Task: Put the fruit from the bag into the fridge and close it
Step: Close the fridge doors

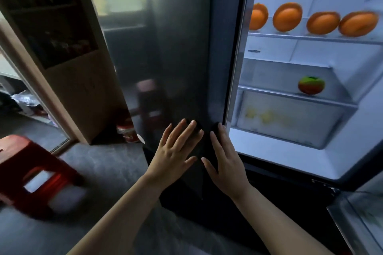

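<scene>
Both flat hands, left hand (176, 151) and right hand (226, 161), press the fridge door (165, 47).

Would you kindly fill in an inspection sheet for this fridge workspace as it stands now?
Surface: grey floor; lit upper shelf inside the fridge.
Job's things: four oranges on that shelf; one red-green fruit on the shelf below; fridge door open.
Clutter: red stool on the floor at left.
Grippers: left hand and right hand flat on the door, fingers straight.
Cables: nothing seen.
Surroundings: wooden cabinet left of the fridge.
</scene>
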Demonstrator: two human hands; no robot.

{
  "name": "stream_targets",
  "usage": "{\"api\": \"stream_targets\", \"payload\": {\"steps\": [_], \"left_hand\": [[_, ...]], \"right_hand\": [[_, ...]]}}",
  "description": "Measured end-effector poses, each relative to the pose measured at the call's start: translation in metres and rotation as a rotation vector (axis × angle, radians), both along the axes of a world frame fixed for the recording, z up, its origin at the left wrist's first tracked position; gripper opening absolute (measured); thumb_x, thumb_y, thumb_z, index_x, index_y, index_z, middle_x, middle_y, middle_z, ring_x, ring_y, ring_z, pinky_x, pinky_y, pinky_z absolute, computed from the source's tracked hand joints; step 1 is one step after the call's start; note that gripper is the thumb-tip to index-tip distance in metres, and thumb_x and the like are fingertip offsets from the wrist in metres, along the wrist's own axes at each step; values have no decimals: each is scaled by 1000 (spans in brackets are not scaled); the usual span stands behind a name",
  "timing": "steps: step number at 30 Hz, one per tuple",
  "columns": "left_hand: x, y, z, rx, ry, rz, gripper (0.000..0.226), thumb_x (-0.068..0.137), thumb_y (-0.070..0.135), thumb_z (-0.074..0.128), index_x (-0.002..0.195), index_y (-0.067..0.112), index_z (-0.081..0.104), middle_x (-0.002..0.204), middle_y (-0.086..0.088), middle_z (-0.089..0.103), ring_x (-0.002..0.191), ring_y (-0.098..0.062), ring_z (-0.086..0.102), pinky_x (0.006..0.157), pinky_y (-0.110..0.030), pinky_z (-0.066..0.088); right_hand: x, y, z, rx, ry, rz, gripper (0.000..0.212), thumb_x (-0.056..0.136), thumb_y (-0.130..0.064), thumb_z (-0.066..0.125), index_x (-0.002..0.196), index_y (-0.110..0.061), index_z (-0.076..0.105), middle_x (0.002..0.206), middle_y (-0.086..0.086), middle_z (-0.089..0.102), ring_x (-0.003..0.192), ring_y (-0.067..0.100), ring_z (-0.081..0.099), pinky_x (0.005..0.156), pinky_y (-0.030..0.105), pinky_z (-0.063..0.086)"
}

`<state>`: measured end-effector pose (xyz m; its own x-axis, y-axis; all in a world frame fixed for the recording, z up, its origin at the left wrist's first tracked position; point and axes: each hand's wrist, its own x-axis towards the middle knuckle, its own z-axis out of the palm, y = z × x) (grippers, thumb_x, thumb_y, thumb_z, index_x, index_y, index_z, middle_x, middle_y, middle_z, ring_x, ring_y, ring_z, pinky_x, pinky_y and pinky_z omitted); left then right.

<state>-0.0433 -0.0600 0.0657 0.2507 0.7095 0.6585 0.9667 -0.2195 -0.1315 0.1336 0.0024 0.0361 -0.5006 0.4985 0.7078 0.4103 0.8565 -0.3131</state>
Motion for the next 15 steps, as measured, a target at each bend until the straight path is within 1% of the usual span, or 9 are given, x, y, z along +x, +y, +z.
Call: {"api": "stream_targets", "payload": {"steps": [3,6,7,9,12,15], "left_hand": [[-13,16,1,28,93,-68,108,69,33,80,149,30,8,153,2,12,137,-26,27,106,-58,30],[-27,33,1,101,177,-127,100,73,37,75,149,30,10,152,2,11,134,-24,30,107,-59,28],[-31,39,0,126,179,-134,96,75,40,72,149,31,11,152,0,12,134,-24,29,108,-59,27],[-39,52,-1,166,110,-130,93,75,50,68,148,33,13,149,-7,17,135,-27,25,110,-58,21],[-43,67,-2,188,60,-137,93,74,60,66,148,32,17,146,-9,18,134,-30,25,108,-61,22],[-38,79,-3,199,52,-138,90,73,59,68,145,30,24,149,-6,13,135,-27,21,107,-62,23]], "right_hand": [[-3,5,0,12,63,-35,76,90,-30,60,149,-20,13,156,9,13,142,28,21,111,41,33],[-3,9,0,30,90,-64,75,90,-27,60,149,-20,14,155,10,15,141,29,24,110,43,34],[-3,10,0,39,98,-74,75,89,-23,62,148,-18,17,154,12,18,141,30,25,110,43,34],[-4,12,-4,105,105,-91,74,86,-14,66,146,-14,22,153,12,22,140,30,27,110,44,34],[-12,12,-9,262,72,-131,78,82,-1,67,146,-12,23,156,5,16,139,31,29,112,41,31],[-17,20,-7,292,15,-223,62,85,2,63,139,-2,35,156,4,12,139,29,28,113,38,28]]}}
